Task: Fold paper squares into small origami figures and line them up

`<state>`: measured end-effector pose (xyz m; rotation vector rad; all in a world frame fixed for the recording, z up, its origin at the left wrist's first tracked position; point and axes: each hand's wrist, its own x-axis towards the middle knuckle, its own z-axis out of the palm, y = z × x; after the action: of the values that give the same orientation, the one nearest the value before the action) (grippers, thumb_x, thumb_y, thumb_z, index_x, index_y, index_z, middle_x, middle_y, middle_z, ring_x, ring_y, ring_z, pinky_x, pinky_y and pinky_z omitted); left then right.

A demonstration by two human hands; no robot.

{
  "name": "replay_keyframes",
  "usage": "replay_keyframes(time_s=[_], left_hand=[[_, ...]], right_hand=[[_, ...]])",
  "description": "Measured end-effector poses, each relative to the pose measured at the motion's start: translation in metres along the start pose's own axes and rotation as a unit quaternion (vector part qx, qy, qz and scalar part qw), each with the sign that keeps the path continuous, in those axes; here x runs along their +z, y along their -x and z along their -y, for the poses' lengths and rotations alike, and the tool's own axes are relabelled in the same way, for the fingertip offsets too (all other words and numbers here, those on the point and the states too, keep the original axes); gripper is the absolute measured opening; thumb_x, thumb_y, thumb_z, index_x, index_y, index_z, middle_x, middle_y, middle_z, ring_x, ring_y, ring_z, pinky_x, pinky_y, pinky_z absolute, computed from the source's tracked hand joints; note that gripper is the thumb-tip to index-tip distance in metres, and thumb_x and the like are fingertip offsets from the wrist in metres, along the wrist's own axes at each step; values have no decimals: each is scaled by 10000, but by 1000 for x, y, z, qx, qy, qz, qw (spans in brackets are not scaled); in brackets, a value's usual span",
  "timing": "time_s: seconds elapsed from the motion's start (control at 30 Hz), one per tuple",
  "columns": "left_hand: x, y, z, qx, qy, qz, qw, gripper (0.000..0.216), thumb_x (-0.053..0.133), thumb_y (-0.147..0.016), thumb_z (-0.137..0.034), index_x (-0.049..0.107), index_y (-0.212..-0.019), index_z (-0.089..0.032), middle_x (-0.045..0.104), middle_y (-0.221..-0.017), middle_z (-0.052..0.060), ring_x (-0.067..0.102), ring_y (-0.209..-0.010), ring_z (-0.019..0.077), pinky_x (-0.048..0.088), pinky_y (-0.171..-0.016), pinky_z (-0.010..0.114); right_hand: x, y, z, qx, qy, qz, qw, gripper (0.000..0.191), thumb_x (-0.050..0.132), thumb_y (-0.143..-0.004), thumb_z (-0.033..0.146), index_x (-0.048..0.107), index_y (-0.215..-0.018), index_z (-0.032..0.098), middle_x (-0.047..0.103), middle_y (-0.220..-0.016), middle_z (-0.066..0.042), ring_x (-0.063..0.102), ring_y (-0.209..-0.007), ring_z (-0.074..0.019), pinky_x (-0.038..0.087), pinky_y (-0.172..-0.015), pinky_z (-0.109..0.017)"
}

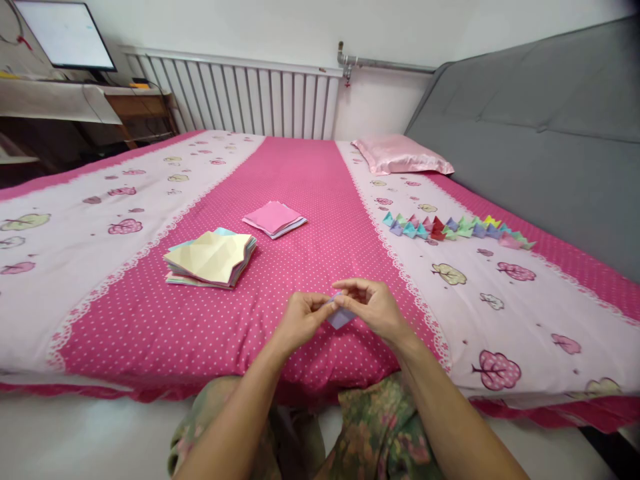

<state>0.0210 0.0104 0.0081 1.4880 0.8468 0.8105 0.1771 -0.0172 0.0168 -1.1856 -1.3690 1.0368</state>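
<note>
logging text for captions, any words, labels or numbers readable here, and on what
None can be read.
Monitor: screen glows blank white, no legible text.
Bedsheet: only dots and tree pictures, no words.
Paper stacks and folded paper pieces: plain colours.
Lilac paper between left hand and right hand: unprinted.

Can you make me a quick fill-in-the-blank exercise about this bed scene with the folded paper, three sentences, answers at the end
1. Both hands, left hand and right hand, pinch a small piece of paper coloured ____.
2. The stack of creased sheets has a ____ sheet on top.
3. The row of folded paper shapes lies on the ____ side of the bed.

Missing words: lilac; yellow; right
</note>
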Motion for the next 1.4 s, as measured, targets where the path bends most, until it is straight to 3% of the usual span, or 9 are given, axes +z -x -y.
replay_keyframes(time_s=[0.13,0.27,0.43,0.6,0.9,1.07,1.17,1.3,1.4], left_hand=[[4,1,2,1,-24,8,1000,261,608,-705,-361,650,-602,-125,541,-490,-10,429,-434,70,298,-437,190],[5,-2,1,-16,39,-52,998,193,660,-644,-310,632,-616,-122,586,-544,3,488,-468,85,363,-477,198],[2,-3,-2,-9,76,-150,986,158,697,-610,-278,644,-621,-129,616,-556,3,523,-495,94,397,-515,203],[2,-2,-5,0,129,-140,982,213,722,-600,-283,689,-762,-149,697,-751,33,605,-660,127,455,-663,233],[-2,-4,0,-16,88,-155,984,234,725,-587,-340,678,-616,-113,648,-566,28,523,-497,87,381,-522,199],[-4,-2,1,-25,43,-113,992,224,706,-605,-331,691,-652,-112,626,-541,16,493,-470,83,346,-494,201],[-4,-3,0,-10,-4,-86,996,213,674,-638,-330,711,-700,-130,640,-578,21,488,-485,87,341,-495,204],[-5,-4,0,51,-83,-150,984,165,694,-613,-315,713,-632,-153,563,-498,-6,460,-511,88,329,-501,201],[-3,-3,-1,21,-59,-156,986,199,684,-621,-339,713,-647,-143,498,-407,-31,419,-422,74,300,-441,197]], right_hand=[[2,0,-2,29,-16,9,999,188,688,-649,333,677,-718,158,665,-661,-32,602,-588,-140,485,-562,-261],[4,-1,-2,61,-75,-54,994,208,721,-611,331,672,-706,153,670,-657,-28,603,-577,-125,479,-567,-245],[7,1,-1,96,-99,-46,989,236,726,-612,325,649,-737,140,658,-646,-24,613,-579,-122,473,-585,-243],[12,3,-1,71,-108,-34,991,213,682,-670,331,606,-746,147,633,-654,-2,598,-580,-104,434,-550,-207],[12,1,-5,73,-84,-63,992,210,655,-688,346,601,-752,154,594,-658,5,540,-584,-97,395,-504,-191],[7,0,-6,25,-44,-56,997,218,659,-690,299,622,-853,161,644,-799,-31,579,-646,-114,446,-610,-232],[4,0,-5,36,-45,-38,998,196,662,-682,305,628,-795,149,643,-720,-27,582,-589,-118,448,-564,-231],[2,1,-5,39,-7,-56,998,228,691,-646,323,636,-782,148,607,-604,3,539,-503,-105,407,-488,-215],[3,1,-6,24,26,-92,995,239,701,-632,339,654,-766,146,588,-570,15,492,-452,-88,375,-449,-210]])
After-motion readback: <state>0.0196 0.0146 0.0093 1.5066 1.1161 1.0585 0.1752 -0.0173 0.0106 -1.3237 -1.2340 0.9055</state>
